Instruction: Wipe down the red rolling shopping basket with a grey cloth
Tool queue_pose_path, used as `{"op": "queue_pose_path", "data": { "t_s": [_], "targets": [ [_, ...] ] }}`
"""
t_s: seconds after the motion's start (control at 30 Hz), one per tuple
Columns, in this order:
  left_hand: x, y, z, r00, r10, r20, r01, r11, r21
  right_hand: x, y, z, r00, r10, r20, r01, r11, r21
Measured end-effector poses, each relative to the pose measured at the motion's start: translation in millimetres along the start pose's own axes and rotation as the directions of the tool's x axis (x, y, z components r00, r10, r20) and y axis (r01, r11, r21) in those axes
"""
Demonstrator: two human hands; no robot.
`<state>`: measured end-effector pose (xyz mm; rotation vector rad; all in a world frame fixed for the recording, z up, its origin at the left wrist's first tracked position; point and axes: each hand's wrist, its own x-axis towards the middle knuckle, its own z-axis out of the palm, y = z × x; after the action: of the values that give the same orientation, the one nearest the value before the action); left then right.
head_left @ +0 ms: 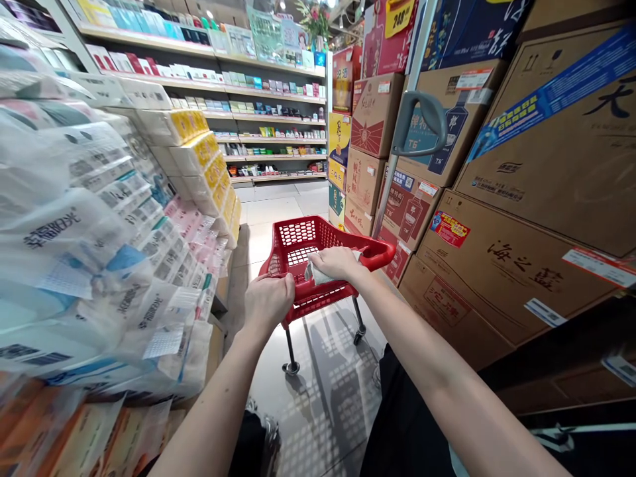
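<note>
Head view: a red lattice-walled plastic shopping cart (342, 238) w/ dark metal legs stands on the pale tiled floor (320, 384), btwn white plastic-wrapped paper packs (124, 252) on L & brown cardboard cartons (527, 265) on R. Person's left hand (271, 299) is closed round the cart's near rim, L end; right hand (334, 262) is curled over a whitish crumpled cloth (320, 275) at the same rim, fingers bent, not spread. Cart prob. light & stiff, rim smooth, maybe a bit slick; casters likely let it roll, so best held by the near rim, both ends. Cloth looks soft, thin, approx. weightless, unbreakable; pinch bunched middle or flatten under palm.
</note>
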<state>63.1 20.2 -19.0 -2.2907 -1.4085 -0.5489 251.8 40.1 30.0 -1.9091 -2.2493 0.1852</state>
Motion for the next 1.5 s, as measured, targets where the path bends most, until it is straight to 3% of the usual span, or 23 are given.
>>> {"op": "queue_pose_path", "data": {
  "t_s": [0.2,0.33,0.4,0.5,0.6,0.67,0.7,0.77,0.83,0.87,0.97,1.17,1.23,1.33,1.5],
  "targets": [
    [-4.1,-17.4,2.2,0.999,-0.019,0.045,0.020,1.000,-0.023,-36.9,-13.1,19.6,0.956,-0.138,-0.257,0.158,0.986,0.060],
    [-3.3,-24.7,-7.9,0.997,-0.071,0.037,0.077,0.979,-0.188,-41.2,-11.5,19.8,0.959,-0.143,-0.245,0.226,0.909,0.352],
    [0.0,-16.5,-17.1,0.995,-0.092,-0.029,0.079,0.954,-0.288,-39.8,-8.3,14.8,0.968,-0.144,-0.203,0.233,0.815,0.531],
    [7.5,11.6,-26.5,0.993,-0.017,-0.113,-0.028,0.921,-0.387,-36.4,-2.4,8.1,0.973,-0.121,-0.197,0.229,0.619,0.751],
    [14.6,40.9,-22.3,0.986,0.153,-0.071,-0.168,0.892,-0.420,-32.2,8.9,6.6,0.978,-0.032,-0.206,0.202,0.392,0.898],
    [17.6,51.0,-14.3,0.976,0.211,-0.061,-0.218,0.900,-0.376,-31.9,22.2,8.1,0.966,0.081,-0.245,0.204,0.342,0.917],
    [18.6,52.7,-10.4,0.972,0.228,-0.058,-0.234,0.908,-0.348,-33.2,30.2,9.4,0.949,0.148,-0.278,0.201,0.395,0.897],
    [19.7,51.3,-5.5,0.967,0.247,-0.056,-0.253,0.920,-0.300,-38.6,46.7,12.6,0.907,0.250,-0.338,0.109,0.638,0.763],
    [19.8,46.0,-4.6,0.965,0.259,-0.052,-0.263,0.927,-0.267,-45.3,60.0,16.4,0.892,0.284,-0.353,-0.087,0.872,0.482],
    [19.1,42.2,-5.1,0.964,0.263,-0.046,-0.265,0.931,-0.252,-48.1,64.5,18.3,0.896,0.286,-0.340,-0.173,0.929,0.326],
    [12.7,25.0,-6.5,0.962,0.274,-0.006,-0.268,0.938,-0.218,-51.4,69.3,22.1,0.912,0.265,-0.312,-0.264,0.963,0.045],
    [-8.3,-18.9,-8.2,0.969,0.243,0.052,-0.227,0.950,-0.212,-49.2,63.3,23.5,0.925,0.187,-0.331,-0.219,0.974,-0.062],
    [-7.9,-19.1,-12.0,0.978,0.208,0.019,-0.200,0.959,-0.200,-49.1,59.9,24.2,0.930,0.176,-0.323,-0.213,0.974,-0.080],
    [0.9,-3.5,-16.7,0.981,0.191,-0.029,-0.193,0.966,-0.174,-47.7,54.8,24.9,0.933,0.173,-0.314,-0.215,0.971,-0.102],
    [9.8,11.1,-11.1,0.979,0.189,0.074,-0.180,0.977,-0.117,-43.0,54.5,23.3,0.936,0.185,-0.300,-0.230,0.966,-0.120]
  ]
}}
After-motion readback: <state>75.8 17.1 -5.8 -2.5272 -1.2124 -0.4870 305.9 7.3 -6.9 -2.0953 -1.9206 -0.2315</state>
